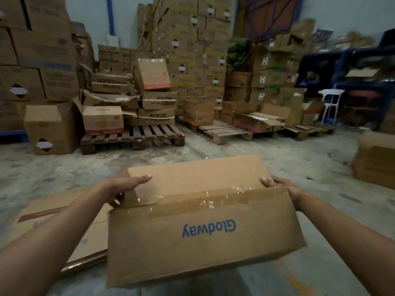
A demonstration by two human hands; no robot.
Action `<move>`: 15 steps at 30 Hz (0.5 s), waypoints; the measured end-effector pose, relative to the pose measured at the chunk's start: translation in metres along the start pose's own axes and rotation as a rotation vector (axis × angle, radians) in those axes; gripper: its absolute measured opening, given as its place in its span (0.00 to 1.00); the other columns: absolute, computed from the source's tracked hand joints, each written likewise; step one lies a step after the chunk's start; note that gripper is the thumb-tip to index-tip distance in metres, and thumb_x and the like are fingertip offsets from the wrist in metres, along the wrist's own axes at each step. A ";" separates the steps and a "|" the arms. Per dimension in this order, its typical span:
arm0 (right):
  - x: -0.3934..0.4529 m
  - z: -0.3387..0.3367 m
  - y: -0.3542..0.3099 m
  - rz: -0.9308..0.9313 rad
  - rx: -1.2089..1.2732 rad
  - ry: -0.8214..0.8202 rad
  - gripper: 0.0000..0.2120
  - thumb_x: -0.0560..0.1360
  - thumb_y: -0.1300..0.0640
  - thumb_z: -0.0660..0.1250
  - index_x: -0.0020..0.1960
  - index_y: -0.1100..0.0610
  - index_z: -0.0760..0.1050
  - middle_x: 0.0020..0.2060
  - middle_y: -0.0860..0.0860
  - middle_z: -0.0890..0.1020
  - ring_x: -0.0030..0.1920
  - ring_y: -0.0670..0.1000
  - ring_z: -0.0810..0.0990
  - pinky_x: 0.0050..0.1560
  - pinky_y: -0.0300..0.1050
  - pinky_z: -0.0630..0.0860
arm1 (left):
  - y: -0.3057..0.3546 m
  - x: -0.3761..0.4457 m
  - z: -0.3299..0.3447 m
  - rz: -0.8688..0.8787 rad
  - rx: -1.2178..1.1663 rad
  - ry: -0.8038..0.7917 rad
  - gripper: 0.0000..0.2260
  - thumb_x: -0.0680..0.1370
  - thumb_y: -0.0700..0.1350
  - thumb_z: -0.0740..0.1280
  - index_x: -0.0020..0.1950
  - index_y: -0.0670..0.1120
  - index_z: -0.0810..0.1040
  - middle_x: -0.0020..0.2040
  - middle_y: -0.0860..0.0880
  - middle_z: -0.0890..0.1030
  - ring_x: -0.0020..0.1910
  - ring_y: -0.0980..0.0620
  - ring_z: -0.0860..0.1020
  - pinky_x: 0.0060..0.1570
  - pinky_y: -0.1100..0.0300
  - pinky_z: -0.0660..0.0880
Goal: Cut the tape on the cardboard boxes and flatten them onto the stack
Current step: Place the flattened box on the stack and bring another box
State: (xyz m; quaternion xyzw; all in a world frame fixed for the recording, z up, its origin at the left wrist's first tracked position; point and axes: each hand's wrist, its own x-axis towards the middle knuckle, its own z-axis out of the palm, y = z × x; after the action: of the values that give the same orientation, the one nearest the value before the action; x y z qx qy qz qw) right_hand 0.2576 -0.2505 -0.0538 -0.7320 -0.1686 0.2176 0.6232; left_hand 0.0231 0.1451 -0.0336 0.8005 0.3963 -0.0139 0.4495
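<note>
I hold a brown cardboard box (pixel 198 231) printed "Glodway" upside down in blue, in front of me above the floor. Clear tape (pixel 213 198) runs wrinkled along its top seam, and the far flap stands partly lifted. My left hand (pixel 126 184) grips the box's left end, fingers over the top edge. My right hand (pixel 282 186) grips the right end, thumb on the tape. A stack of flattened cardboard (pixel 64 223) lies on the floor at lower left, partly behind my left forearm.
Wooden pallets (pixel 136 135) loaded with boxes stand ahead, with tall box stacks (pixel 192 50) behind. A single box (pixel 51 127) sits left on the concrete floor. Another cardboard pile (pixel 376 161) is at the right edge. A white stool (pixel 330 103) stands far right.
</note>
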 end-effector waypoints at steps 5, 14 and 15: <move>-0.006 -0.051 -0.026 -0.104 -0.027 0.068 0.31 0.76 0.45 0.68 0.76 0.49 0.63 0.56 0.52 0.78 0.52 0.55 0.81 0.41 0.47 0.81 | 0.067 -0.001 0.045 0.101 -0.282 0.273 0.61 0.61 0.68 0.76 0.80 0.50 0.41 0.80 0.41 0.51 0.76 0.34 0.56 0.71 0.37 0.60; -0.032 -0.128 0.098 -0.279 0.040 0.363 0.38 0.70 0.61 0.76 0.75 0.49 0.63 0.65 0.48 0.74 0.63 0.45 0.75 0.59 0.48 0.76 | 0.079 0.007 0.183 0.168 -0.858 0.451 0.45 0.69 0.72 0.64 0.75 0.44 0.58 0.73 0.39 0.65 0.70 0.38 0.66 0.67 0.43 0.63; -0.034 -0.131 0.113 -0.304 0.053 0.417 0.34 0.70 0.66 0.74 0.73 0.51 0.67 0.62 0.47 0.77 0.59 0.42 0.78 0.56 0.42 0.78 | 0.074 0.014 0.197 0.136 -0.899 0.427 0.43 0.70 0.72 0.63 0.74 0.43 0.60 0.71 0.40 0.67 0.69 0.38 0.67 0.65 0.45 0.65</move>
State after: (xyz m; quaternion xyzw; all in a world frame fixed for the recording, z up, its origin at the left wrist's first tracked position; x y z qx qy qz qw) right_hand 0.2949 -0.3969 -0.1447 -0.7106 -0.1388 -0.0297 0.6891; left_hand 0.1468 -0.0114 -0.1037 0.5364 0.3933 0.3519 0.6586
